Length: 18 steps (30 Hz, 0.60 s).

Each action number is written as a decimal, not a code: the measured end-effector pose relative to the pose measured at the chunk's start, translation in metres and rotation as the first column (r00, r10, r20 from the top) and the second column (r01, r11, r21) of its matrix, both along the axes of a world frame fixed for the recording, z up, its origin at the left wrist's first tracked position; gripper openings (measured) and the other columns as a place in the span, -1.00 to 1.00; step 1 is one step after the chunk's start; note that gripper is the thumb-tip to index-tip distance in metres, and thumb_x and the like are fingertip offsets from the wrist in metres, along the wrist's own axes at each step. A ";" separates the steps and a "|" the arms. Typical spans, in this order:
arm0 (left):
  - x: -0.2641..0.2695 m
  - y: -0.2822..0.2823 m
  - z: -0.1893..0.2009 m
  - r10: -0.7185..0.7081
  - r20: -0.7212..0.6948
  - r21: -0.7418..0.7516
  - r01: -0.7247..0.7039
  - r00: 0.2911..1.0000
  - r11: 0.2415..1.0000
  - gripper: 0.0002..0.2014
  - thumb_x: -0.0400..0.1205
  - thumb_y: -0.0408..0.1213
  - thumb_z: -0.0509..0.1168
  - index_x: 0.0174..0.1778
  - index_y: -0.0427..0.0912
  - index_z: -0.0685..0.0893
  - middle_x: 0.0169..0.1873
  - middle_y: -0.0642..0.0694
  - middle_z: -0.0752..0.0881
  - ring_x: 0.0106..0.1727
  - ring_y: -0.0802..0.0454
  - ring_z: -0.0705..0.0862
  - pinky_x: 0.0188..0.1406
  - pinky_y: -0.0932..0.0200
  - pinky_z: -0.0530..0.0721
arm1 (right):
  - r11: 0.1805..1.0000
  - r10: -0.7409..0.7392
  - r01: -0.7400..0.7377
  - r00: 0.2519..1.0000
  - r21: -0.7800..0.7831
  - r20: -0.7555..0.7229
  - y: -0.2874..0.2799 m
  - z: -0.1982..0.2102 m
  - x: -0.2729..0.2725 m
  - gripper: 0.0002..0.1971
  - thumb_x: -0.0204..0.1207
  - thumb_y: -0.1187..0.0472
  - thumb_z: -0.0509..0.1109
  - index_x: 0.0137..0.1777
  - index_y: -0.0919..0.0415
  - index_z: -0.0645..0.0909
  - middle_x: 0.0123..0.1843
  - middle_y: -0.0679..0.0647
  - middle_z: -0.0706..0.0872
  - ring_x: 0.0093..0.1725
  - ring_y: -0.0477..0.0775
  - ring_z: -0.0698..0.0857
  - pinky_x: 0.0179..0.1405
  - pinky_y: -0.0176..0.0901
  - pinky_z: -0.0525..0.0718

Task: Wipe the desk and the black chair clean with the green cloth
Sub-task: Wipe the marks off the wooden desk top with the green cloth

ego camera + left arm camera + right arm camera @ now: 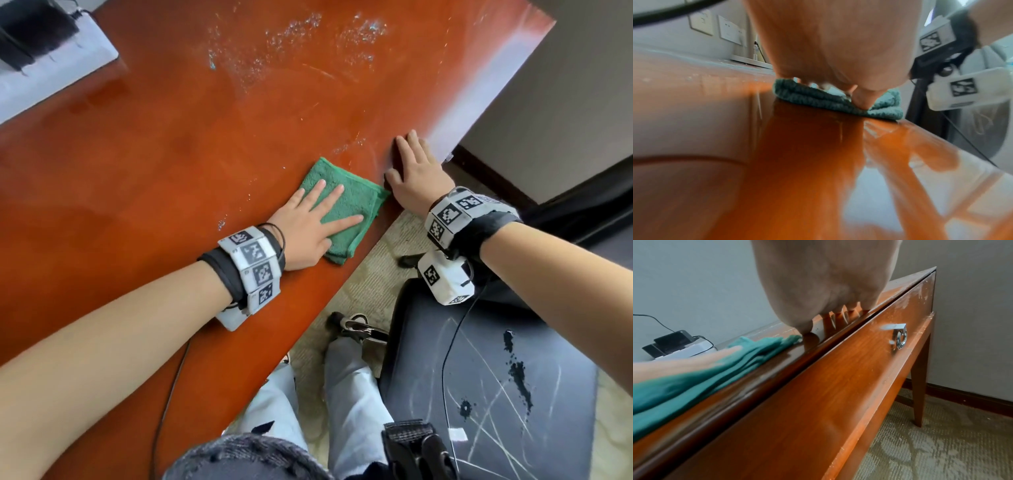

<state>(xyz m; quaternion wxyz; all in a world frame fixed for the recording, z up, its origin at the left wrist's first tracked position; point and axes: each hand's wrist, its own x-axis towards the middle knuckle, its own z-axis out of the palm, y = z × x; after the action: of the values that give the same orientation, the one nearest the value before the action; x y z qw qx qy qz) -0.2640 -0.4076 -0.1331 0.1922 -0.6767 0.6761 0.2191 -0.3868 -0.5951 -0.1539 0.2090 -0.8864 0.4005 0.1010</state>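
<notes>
Ahead of my left hand (pixel 301 226) on the green cloth (pixel 346 202) the desk (pixel 154 164) lies open up to the speckled residue (pixel 294 37); my right hand (pixel 416 174) blocks its right, the power strip (pixel 51 58) the far left corner.

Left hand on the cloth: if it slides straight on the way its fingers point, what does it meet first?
Likely the right hand. The left hand lies flat on the green cloth, fingers pointing up-right, and the cloth's corner already nearly touches that hand's thumb at the desk edge.

No readable text; only black-and-white square code markers on the wristbands (pixel 253 262).
</notes>
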 end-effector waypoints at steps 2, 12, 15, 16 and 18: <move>0.005 -0.016 0.001 0.060 -0.009 -0.024 -0.060 0.998 0.998 -0.41 0.77 -0.11 -0.11 0.60 0.30 -0.33 0.64 -0.14 -0.37 0.64 -0.23 -0.35 0.60 -0.16 -0.22 | 1.000 -0.001 0.001 1.000 0.000 0.006 0.000 0.001 0.001 -0.42 0.71 0.07 0.03 0.68 0.15 -0.04 0.71 0.13 -0.12 0.68 0.17 -0.11 0.65 0.10 -0.03; 0.026 -0.018 0.009 0.178 0.043 0.001 -0.178 0.983 0.984 -0.40 0.78 -0.13 -0.09 0.62 0.27 -0.31 0.64 -0.19 -0.34 0.66 -0.26 -0.29 0.62 -0.13 -0.13 | 0.995 -0.005 0.008 1.000 0.102 -0.023 -0.007 0.014 0.001 -0.45 0.72 0.11 -0.01 0.69 0.07 -0.04 0.72 0.04 -0.14 0.69 0.06 -0.14 0.62 -0.02 -0.05; 0.029 0.007 0.012 0.112 0.103 0.059 -0.119 0.988 0.991 -0.37 0.78 -0.14 -0.09 0.59 0.25 -0.40 0.63 -0.23 -0.38 0.65 -0.30 -0.29 0.62 -0.14 -0.10 | 0.992 0.015 -0.010 0.999 0.122 -0.036 -0.006 0.016 0.001 -0.43 0.71 0.13 0.00 0.69 0.09 -0.07 0.71 0.05 -0.16 0.68 0.07 -0.16 0.63 0.00 -0.07; 0.027 0.016 0.013 0.085 0.121 0.076 -0.095 0.989 0.993 -0.36 0.78 -0.14 -0.09 0.58 0.24 -0.43 0.62 -0.25 -0.39 0.64 -0.32 -0.29 0.62 -0.14 -0.09 | 0.991 0.021 -0.015 0.999 0.130 -0.043 -0.006 0.017 0.000 -0.42 0.71 0.14 0.00 0.69 0.09 -0.08 0.71 0.05 -0.18 0.68 0.07 -0.17 0.63 0.00 -0.07; 0.022 0.035 0.015 0.006 0.150 0.107 -0.022 0.989 0.994 -0.34 0.78 -0.12 -0.08 0.56 0.23 -0.47 0.61 -0.27 -0.41 0.64 -0.36 -0.29 0.63 -0.16 -0.06 | 0.989 0.028 -0.020 0.998 0.149 -0.053 -0.007 0.018 -0.001 -0.41 0.71 0.16 0.01 0.69 0.07 -0.10 0.71 0.02 -0.20 0.68 0.04 -0.19 0.63 0.00 -0.07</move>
<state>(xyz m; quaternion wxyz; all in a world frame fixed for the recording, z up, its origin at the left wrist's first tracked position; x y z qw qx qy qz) -0.2425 -0.3730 -0.1183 0.2770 -0.6845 0.6422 0.2054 -0.3875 -0.6021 -0.1356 0.2622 -0.8701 0.3865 0.1573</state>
